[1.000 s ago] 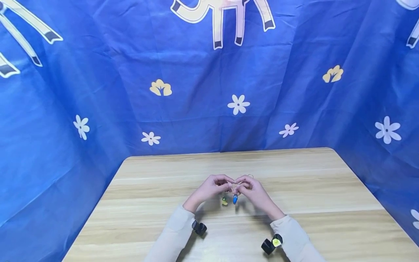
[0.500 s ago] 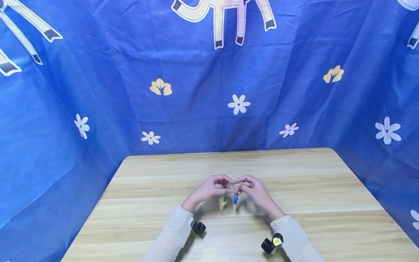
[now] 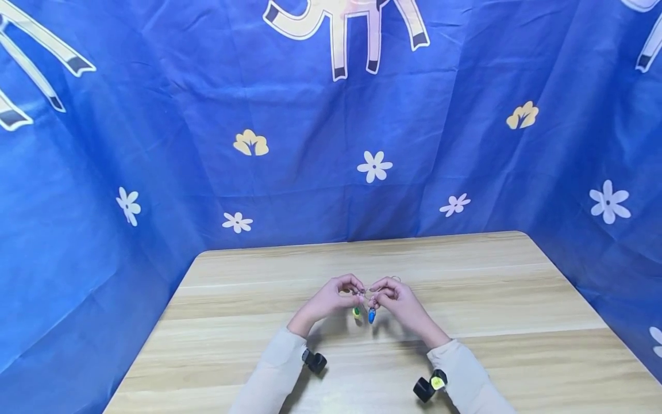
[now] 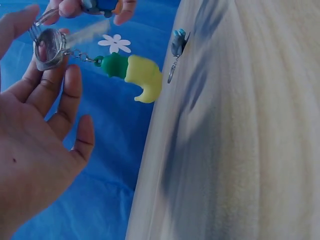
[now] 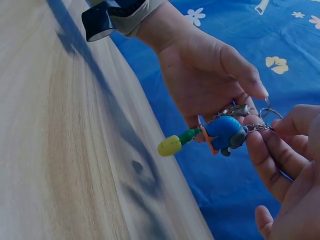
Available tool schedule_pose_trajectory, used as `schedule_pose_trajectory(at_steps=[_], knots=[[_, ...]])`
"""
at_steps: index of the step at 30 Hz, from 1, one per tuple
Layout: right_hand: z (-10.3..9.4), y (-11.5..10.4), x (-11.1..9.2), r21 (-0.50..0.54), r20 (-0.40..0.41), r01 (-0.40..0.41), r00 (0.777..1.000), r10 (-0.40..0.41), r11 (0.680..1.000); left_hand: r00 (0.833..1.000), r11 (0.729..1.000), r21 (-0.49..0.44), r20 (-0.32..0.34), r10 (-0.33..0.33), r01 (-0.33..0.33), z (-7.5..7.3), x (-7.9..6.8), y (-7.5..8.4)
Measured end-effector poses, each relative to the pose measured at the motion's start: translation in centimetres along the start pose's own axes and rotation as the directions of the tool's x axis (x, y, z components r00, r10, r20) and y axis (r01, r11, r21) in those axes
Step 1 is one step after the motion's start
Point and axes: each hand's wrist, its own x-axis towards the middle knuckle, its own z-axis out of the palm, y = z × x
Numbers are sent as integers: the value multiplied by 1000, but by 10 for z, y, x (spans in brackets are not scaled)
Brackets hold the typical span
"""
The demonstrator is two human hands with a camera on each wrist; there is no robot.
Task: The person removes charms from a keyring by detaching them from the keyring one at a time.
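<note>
Above the middle of the table my left hand [image 3: 331,299] holds the metal ring and clasp [image 4: 50,47] of a keychain. A yellow-and-green charm [image 4: 142,75] dangles from its short chain. Opposite, my right hand [image 3: 400,302] pinches the chain of a second keychain between thumb and fingers. Its blue figure charm [image 5: 225,132] hangs below those fingers, with a split ring [image 5: 270,116] between the two hands. The fingertips of both hands are close together at the rings. Whether the two rings are linked cannot be made out.
A third keychain, with a small grey-blue figure [image 4: 177,44], lies on the wooden table [image 3: 248,345] beyond the hands. In the head view mostly its ring [image 3: 396,278] shows behind the right hand. A blue patterned curtain [image 3: 310,190] surrounds the table's far sides.
The yellow-and-green charm has swung and risen slightly toward the blue one. My left fingers have shifted a little on the ring; my right hand stays nearly in place.
</note>
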Motion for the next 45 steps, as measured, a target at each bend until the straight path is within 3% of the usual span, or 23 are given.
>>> schedule_pose_trajectory(at_steps=[5,12,20,28,40,45], knots=[[2,-3,-1,-10,-14,-5,1000,5,1000,1000,998,-61,-8,28,-28,4,1,-1],[1,-3,-2,-9,-14,-12,1000,12,1000,998,998,-22,-11,64,-64,4,-2,2],[-3,-2,-2,6,-5,-26,1000,26,1000,999,1000,0,30,21,-21,1,-2,2],[-5,-1,2,22,-9,-28,1000,29,999,999,1000,3,46,21,-21,-2,3,3],[-1,0,1,-2,28,6,1000,-5,1000,999,997,-65,-17,33,-34,1,2,0],[0,-1,-1,-27,23,-7,1000,8,1000,1000,993,-117,-11,12,-13,1,0,1]])
